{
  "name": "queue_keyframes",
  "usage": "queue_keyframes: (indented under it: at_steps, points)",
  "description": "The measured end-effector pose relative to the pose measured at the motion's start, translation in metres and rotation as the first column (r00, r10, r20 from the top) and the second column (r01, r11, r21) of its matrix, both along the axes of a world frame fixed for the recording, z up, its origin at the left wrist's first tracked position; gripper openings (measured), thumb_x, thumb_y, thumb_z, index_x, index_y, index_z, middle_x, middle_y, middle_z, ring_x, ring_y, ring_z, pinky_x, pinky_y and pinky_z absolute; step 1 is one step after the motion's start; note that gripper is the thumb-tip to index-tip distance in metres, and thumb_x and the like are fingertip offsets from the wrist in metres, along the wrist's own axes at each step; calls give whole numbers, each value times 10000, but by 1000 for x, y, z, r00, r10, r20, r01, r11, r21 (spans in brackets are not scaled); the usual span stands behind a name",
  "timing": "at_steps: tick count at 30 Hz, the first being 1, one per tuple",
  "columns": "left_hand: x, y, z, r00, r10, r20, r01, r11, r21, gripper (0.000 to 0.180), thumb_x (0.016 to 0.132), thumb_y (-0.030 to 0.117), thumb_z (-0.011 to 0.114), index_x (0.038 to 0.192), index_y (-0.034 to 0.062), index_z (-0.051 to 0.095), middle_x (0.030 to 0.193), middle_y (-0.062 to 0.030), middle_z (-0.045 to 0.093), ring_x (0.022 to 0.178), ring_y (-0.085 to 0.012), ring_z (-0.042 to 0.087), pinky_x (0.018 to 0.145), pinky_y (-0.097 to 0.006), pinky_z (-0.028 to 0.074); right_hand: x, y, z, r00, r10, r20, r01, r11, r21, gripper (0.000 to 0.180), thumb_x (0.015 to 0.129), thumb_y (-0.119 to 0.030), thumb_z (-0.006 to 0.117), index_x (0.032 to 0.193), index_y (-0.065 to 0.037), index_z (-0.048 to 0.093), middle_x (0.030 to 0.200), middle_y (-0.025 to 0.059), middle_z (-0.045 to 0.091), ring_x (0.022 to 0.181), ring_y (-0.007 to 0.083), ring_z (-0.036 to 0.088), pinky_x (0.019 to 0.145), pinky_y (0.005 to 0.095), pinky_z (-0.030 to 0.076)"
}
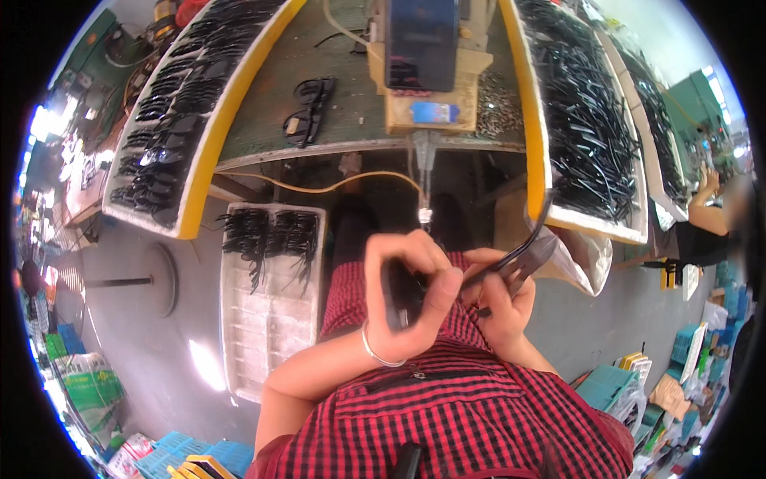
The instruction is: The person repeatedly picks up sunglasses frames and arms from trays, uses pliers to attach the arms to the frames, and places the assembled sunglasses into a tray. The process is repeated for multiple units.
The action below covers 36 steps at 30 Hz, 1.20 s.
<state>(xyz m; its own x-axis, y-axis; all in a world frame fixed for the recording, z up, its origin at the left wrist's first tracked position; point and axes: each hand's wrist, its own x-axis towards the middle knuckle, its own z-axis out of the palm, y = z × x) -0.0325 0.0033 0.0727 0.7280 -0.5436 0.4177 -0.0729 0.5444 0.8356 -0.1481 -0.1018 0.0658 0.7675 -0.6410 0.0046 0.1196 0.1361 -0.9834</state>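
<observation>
In front of my lap, my left hand point(396, 337) is closed around a dark glasses front point(401, 291), its fingers curled over the top and its thumb pressed toward the right. My right hand point(507, 315) pinches black glasses temples point(523, 259); one long curved temple sticks up past the fingers toward the right tray. The two hands are close together, and the inner ends of the parts are partly hidden by fingers. Just above my left hand hangs the metal tip point(425, 214) of a tool fixed under the bench machine point(435, 112).
A foam tray of dark lens fronts point(171, 136) stands left, a tray of loose black temples point(590, 128) right. Sunglasses point(309, 112) and a pile of tiny screws point(499, 108) lie on the bench point(263, 120). A lower white tray point(275, 319) holds glasses. Another person point(706, 215) sits far right.
</observation>
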Motion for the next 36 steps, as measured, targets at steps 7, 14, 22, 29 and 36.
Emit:
queue_keyframes:
  at_steps: [7,14,22,29,36]
  points:
    - [0,25,-46,511,-201,-836,472,878,77,339,1024,297,426,1195,15,504,1200,-198,583,1136,-286,576,929,-494,518,-9,-7,-59,993,-67,-101,20,915,-402,45,893,-24,619,863,8,630,687,-25,556,587,38,456,543,203,375]
    - [23,2,-71,569,-105,-815,283,956,75,360,1016,280,454,1257,13,484,1185,-187,587,1096,-343,604,936,-510,508,31,-21,-81,975,-161,-155,177,980,92,148,935,-115,617,1015,9,628,817,60,670,720,118,641,659,223,473]
    - [40,-9,-58,625,-87,-776,267,958,108,476,1020,309,442,1370,-10,399,1165,-182,601,1094,-333,611,924,-479,517,43,-23,-79,980,-186,-73,195,972,130,175,947,-98,583,1065,30,594,924,112,658,788,192,670,703,287,539]
    - [43,-7,-49,654,-88,-751,243,965,98,451,1027,283,429,1365,-14,406,1230,-181,564,1100,-325,607,941,-496,508,48,-19,-69,975,-216,-49,220,969,114,169,943,-119,605,1053,7,621,856,88,692,774,148,669,661,224,458]
    - [41,-5,-47,690,-119,-714,244,967,74,454,1021,269,440,1370,-18,399,1234,-192,563,1123,-328,596,955,-516,499,45,-18,-72,977,-210,-27,212,962,171,181,958,-117,560,1065,24,594,855,131,678,786,195,672,722,302,522]
